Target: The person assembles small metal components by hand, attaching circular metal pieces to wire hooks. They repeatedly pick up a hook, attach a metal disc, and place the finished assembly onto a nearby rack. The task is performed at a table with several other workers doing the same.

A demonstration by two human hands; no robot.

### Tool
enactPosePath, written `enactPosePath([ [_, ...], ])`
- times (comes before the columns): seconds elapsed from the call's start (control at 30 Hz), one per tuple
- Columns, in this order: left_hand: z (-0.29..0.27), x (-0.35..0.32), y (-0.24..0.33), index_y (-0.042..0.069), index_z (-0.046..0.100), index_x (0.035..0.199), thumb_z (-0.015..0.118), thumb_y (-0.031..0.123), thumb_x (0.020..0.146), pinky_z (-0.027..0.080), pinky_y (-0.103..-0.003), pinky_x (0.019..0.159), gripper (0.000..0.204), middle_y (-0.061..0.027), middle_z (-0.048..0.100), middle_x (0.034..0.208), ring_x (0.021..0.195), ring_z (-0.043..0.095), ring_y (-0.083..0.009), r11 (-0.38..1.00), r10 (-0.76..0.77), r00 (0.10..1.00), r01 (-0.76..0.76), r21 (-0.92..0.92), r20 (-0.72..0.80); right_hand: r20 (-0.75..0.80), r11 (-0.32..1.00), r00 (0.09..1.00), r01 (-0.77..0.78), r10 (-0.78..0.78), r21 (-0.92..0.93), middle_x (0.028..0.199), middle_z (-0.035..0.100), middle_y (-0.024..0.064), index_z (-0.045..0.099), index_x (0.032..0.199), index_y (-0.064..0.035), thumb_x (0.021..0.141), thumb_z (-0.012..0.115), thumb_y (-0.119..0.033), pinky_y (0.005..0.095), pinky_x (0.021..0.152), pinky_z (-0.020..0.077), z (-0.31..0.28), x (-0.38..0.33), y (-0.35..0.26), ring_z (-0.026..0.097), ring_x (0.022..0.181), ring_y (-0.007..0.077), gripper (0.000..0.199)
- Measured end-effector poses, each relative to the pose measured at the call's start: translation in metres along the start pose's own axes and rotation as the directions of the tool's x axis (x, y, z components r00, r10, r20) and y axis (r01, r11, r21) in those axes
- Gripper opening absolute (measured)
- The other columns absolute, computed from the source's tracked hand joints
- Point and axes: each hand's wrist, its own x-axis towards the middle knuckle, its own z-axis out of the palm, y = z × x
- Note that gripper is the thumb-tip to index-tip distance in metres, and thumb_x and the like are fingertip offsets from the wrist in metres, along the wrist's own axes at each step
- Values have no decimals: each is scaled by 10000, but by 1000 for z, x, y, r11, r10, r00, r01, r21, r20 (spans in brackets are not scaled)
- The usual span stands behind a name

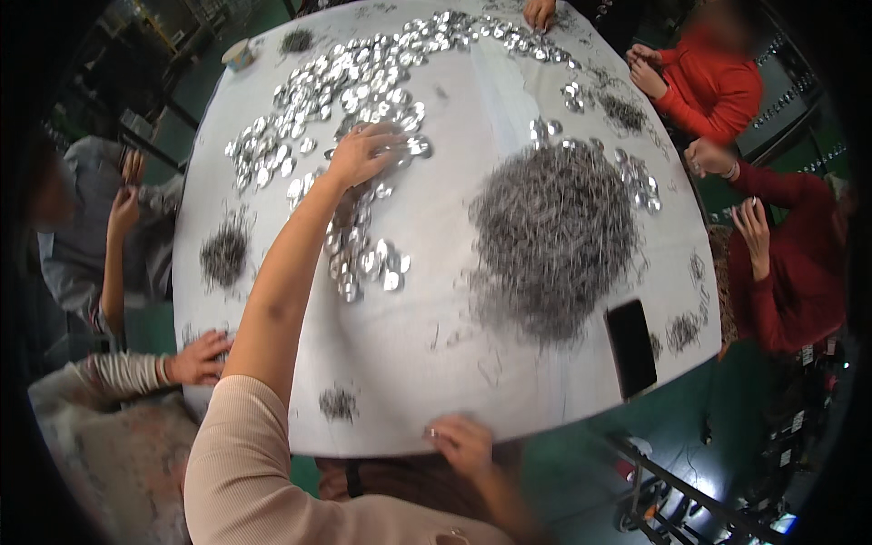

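Note:
My left arm stretches far across the white-covered table. My left hand (368, 153) is palm down over small shiny silver round pieces (350, 68), its fingers extended and somewhat apart; whether it touches them I cannot tell. At the near table edge my right hand (463, 445) is closed, thumb and fingers together and slightly blurred. A tiny glint shows at its fingertips, too small to name. Between my hands, a strip of the silver pieces (391, 265) trails toward me. Right of them lies a large heap of thin dark wire-like pieces (556, 232).
A black phone (630, 349) lies by the near right edge. Small wire piles (338, 403) dot the table's border. A paper cup (237, 56) stands far left. Co-workers sit around; one's hand (198, 359) rests close to my left arm. A metal frame (690, 509) is on the floor.

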Motion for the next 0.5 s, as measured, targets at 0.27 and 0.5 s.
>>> enactPosePath([
  [0.27, -5, -146, 136, 211, 620, 1221, 500, 544, 894, 139, -692, 1049, 482, -8, 521, 1362, 1353, 350, -322, 994, -63, 991, 52, 92, 122, 44, 993, 999, -18, 13, 113, 800, 673, 85, 692, 842, -15, 752, 752, -62, 275, 585, 480, -2, 9, -8, 615, 653, 172, 117],
  [0.5, -4, -163, 174, 146, 715, 990, 581, 310, 883, 301, -595, 1029, 238, 13, 592, 1253, 1205, 485, -272, 966, -149, 967, 186, 177, -207, 5, 985, 999, -32, 32, 168, 763, 651, 41, 703, 846, -36, 765, 750, -95, 244, 556, 438, 0, 3, -7, 553, 599, 110, 111],
])
